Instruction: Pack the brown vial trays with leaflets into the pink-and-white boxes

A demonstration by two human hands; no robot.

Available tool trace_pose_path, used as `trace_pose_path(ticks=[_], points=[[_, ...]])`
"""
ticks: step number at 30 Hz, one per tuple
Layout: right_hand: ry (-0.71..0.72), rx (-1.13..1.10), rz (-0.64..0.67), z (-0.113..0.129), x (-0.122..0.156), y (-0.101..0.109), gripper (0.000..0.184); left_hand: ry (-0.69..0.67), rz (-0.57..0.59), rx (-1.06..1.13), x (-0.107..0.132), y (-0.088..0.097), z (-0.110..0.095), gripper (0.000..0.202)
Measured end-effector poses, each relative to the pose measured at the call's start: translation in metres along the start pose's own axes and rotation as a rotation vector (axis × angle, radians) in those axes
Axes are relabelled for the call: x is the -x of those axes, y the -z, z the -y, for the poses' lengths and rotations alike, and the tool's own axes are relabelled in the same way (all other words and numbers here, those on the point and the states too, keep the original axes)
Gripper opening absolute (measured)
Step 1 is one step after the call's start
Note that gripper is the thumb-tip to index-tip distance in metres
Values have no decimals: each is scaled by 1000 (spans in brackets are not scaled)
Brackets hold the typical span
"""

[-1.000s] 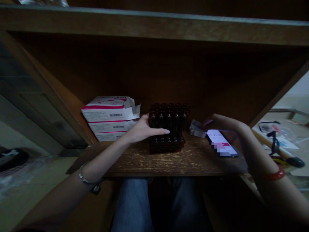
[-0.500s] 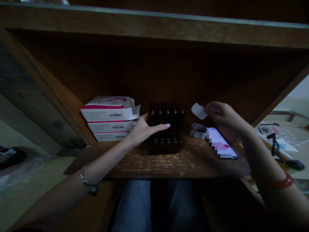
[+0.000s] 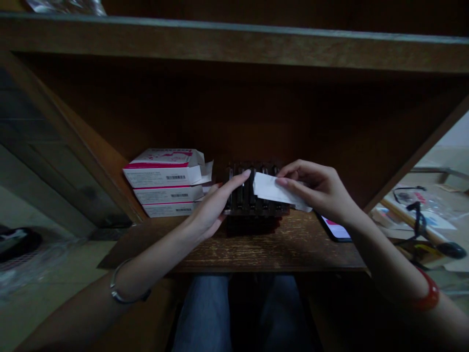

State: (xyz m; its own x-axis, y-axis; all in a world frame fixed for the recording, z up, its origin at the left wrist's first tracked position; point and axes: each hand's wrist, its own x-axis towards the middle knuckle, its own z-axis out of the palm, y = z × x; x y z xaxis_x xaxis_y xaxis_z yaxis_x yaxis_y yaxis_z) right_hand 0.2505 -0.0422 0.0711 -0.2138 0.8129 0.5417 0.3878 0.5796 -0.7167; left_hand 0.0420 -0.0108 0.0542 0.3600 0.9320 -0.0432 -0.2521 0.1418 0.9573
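At the middle of the shelf, my left hand is closed round the left side of a dark brown tray of vials, thumb laid across its ridged face. More of these dark trays are stacked below it. My right hand pinches a folded white paper slip between thumb and fingers, over the right part of the tray. The slip covers some of the vials. Under my right wrist lies a phone, partly hidden by the forearm.
Several white and pink boxes are stacked on the left, their right-hand flaps open. A wooden board crosses above my hands. The shelf's front edge is over my knees. A wooden-handled tool lies off to the right.
My right hand has brought the white slip left, from beside the stack to in front of it. My left hand has tipped the tray, so the vials now show lengthwise.
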Motion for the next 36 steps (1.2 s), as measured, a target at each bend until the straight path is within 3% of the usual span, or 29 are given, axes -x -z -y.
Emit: trace_pose_path(ticks=[4,9,13,18,22,25,29,36], points=[[9,36,-91,-2,0,-1,23,23,39,-6,6,-2,0,28],[106,271,-308,-7,1,-9,35,24,-20,-35,12,-6,-4,32],[-14,283,-433,-5,2,-15,37,-17,-53,-10,15,-9,-7,32],[-264,-144,-222,9,3,-19,36,-31,-35,42,16,-9,-10,34],[-376,-420,-25,13,1,-22,40,-42,-30,24,19,-10,-10,29],[-459,-584,28,10,2,-26,38,-73,-34,-18,23,-13,-8,30],[-497,-650,24,7,7,-35,29,-127,-55,-81,26,-17,-6,36],[-429,-607,41,4,11,-43,41,-142,-77,-66,30,-21,-1,41]])
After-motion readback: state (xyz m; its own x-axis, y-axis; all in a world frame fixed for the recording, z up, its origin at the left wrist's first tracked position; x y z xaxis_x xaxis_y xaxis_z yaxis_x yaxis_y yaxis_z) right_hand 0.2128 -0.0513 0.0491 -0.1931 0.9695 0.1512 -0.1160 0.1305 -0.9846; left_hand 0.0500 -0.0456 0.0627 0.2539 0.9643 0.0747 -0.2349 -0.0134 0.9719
